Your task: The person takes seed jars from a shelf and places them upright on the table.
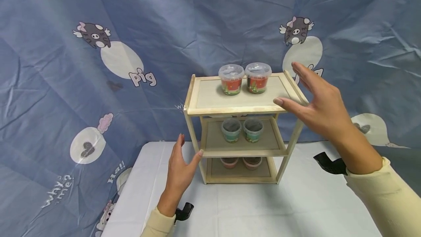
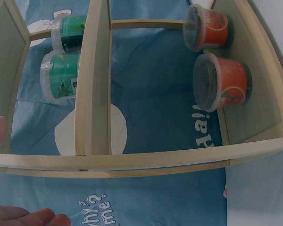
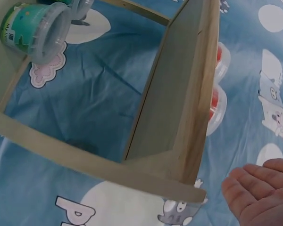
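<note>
A light wooden three-tier rack [image 1: 210,98] stands upright between my hands. My left hand [image 1: 179,173], fingers extended and thumb spread, is beside its left post at middle-shelf height. My right hand [image 1: 323,105] is spread near the top shelf's right end, its thumb overlapping the edge in the head view. Neither hand holds anything; contact with the wood cannot be made out. Two clear-lidded tubs with red labels [image 1: 231,83] sit on top. Green-labelled tubs [image 1: 253,134] fill the middle shelf as a pair. Two reddish tubs [image 2: 233,82] are on the bottom shelf, partly hidden in the head view.
Under the rack lies a white-covered tabletop [image 1: 243,207]. Blue cloth [image 1: 184,21] printed with pigs hangs behind and on the left. A black strap mount [image 1: 330,164] is on the right wrist, and another black mount [image 1: 184,212] is on the left.
</note>
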Tool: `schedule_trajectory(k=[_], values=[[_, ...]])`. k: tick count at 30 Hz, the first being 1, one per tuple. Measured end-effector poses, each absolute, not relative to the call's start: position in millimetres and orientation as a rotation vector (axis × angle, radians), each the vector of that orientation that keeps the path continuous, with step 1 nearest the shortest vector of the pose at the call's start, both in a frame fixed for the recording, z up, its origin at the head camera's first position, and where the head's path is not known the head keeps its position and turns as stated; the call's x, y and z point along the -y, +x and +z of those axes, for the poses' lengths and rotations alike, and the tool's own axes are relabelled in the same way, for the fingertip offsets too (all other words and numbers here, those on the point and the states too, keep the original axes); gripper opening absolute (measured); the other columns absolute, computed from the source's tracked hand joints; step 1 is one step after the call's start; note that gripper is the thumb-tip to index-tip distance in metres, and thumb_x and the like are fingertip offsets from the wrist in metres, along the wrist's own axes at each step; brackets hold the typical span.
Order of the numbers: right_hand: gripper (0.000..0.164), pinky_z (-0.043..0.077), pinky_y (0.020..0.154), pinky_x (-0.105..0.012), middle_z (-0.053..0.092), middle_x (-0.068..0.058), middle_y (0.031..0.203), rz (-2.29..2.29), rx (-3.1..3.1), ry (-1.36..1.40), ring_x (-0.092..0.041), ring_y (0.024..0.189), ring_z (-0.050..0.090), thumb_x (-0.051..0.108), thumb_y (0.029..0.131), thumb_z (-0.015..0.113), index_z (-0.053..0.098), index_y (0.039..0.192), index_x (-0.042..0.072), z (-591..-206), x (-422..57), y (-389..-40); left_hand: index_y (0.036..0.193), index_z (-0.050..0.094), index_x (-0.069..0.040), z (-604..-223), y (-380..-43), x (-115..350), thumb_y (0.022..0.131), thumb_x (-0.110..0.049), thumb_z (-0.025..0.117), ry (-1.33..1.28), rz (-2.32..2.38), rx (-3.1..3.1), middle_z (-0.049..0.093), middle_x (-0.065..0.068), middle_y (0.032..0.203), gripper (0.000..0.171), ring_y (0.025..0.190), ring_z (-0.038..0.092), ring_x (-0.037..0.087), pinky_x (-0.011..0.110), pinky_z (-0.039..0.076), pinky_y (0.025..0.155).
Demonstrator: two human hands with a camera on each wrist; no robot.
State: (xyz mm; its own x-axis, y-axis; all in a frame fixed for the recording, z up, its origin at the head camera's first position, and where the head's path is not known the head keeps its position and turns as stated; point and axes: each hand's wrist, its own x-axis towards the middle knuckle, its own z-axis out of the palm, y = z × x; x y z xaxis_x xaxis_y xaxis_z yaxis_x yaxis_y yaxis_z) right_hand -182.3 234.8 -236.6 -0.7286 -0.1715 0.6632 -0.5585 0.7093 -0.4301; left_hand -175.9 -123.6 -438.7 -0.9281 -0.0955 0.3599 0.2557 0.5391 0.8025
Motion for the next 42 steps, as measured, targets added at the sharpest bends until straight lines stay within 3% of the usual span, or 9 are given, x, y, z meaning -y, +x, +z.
schedule_trajectory(k=[6, 16, 27, 35, 42], values=[[0.088, 0.035, 0.104, -0.051, 0.037, 0.003, 0.150, 0.856, 2.365, 0.541, -0.028, 0.133, 0.042, 0.040, 0.080, 0.079, 0.030, 0.151, 0.025, -229.0, -225.2, -198.2, 0.154, 0.012, -0.025, -438.7, -178.8, 122.9, 0.086, -0.056, 0.064, -0.147, -1.347, 2.418, 0.028, 0.000, 0.153, 0.091, 0.140, 0.027, 0.022, 0.052, 0.031, 0.106], [0.089, 0.027, 0.110, -0.050, 0.033, -0.003, 0.152, 0.807, 2.442, 0.548, -0.028, 0.138, 0.034, 0.047, 0.083, 0.073, 0.027, 0.152, 0.017, -224.3, -211.0, -224.8, 0.154, 0.014, -0.022, -434.4, -180.4, 121.0, 0.086, -0.056, 0.064, -0.149, -1.356, 2.412, 0.031, -0.002, 0.151, 0.091, 0.139, 0.029, 0.018, 0.051, 0.030, 0.107], [0.117, 0.022, 0.109, -0.059, 0.014, -0.011, 0.158, 0.773, 2.745, 0.422, -0.038, 0.142, 0.021, 0.071, 0.074, 0.065, 0.002, 0.155, 0.014, -217.7, -199.2, -243.0, 0.153, 0.021, -0.022, -433.6, -187.5, 117.5, 0.088, -0.051, 0.065, -0.295, -1.374, 2.399, 0.039, 0.002, 0.147, 0.084, 0.135, 0.036, 0.018, 0.046, 0.033, 0.107], [0.120, 0.022, 0.109, -0.058, 0.016, -0.012, 0.158, 0.815, 2.755, 0.392, -0.037, 0.142, 0.021, 0.073, 0.071, 0.066, 0.003, 0.155, 0.013, -220.3, -194.6, -249.0, 0.152, 0.024, -0.018, -436.5, -189.1, 113.2, 0.087, -0.053, 0.066, -0.284, -1.374, 2.392, 0.039, 0.006, 0.148, 0.085, 0.133, 0.040, 0.022, 0.046, 0.036, 0.105], [0.113, 0.025, 0.108, -0.056, 0.026, -0.017, 0.154, 0.856, 2.692, 0.412, -0.040, 0.138, 0.029, 0.069, 0.074, 0.068, 0.014, 0.154, 0.009, -224.8, -194.6, -253.6, 0.147, 0.036, -0.018, -432.7, -192.6, 110.0, 0.091, -0.051, 0.061, -0.335, -1.402, 2.350, 0.047, 0.005, 0.140, 0.069, 0.127, 0.047, 0.025, 0.049, 0.041, 0.100]])
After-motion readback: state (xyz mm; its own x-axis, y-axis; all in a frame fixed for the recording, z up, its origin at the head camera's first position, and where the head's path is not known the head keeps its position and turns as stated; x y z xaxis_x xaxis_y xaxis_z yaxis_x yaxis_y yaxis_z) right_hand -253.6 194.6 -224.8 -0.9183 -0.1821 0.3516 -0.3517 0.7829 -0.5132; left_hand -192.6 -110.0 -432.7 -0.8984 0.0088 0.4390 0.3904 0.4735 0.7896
